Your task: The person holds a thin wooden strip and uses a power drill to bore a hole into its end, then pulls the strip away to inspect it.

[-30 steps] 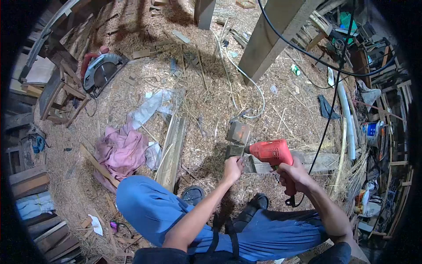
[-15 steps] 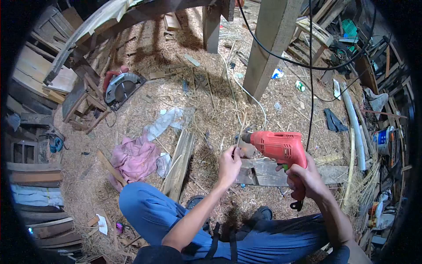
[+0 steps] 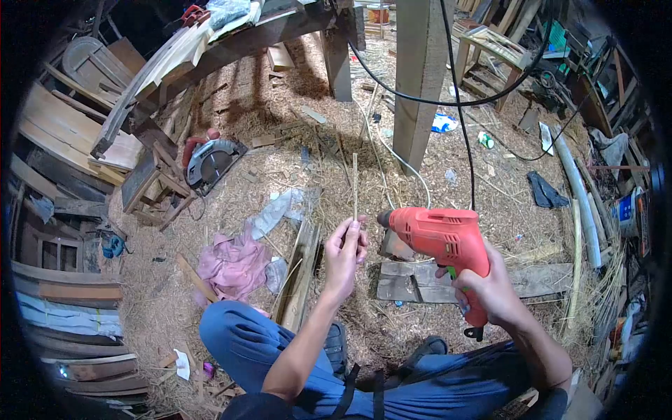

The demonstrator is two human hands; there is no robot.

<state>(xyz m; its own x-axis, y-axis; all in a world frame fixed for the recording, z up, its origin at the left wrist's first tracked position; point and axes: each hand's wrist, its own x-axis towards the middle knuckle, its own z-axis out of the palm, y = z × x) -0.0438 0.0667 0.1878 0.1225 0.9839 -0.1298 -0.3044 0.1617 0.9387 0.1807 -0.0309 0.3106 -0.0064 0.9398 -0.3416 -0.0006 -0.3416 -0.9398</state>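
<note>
A thin wooden stick (image 3: pixel 355 183) stands nearly upright in my left hand (image 3: pixel 343 259), pinched between thumb and fingers. My right hand (image 3: pixel 490 283) is wrapped round the handle of a red power drill (image 3: pixel 441 234). The drill's dark chuck (image 3: pixel 384 219) points left, a short gap to the right of the stick. Whether a bit sits in the chuck I cannot make out. Below the drill, a grey wooden plank (image 3: pixel 455 282) lies on the floor.
Wood shavings (image 3: pixel 280 182) cover the floor. A circular saw (image 3: pixel 211 159) sits at the upper left, near a pink cloth (image 3: pixel 233 262). A wooden post (image 3: pixel 416 91) rises ahead, with a black cable (image 3: pixel 463 140) hanging beside it. Another plank (image 3: pixel 298 276) lies left of my left hand.
My left hand has moved left and down, taking the stick away from the drill's chuck. The stick now stands straighter. The whole view has shifted slightly.
</note>
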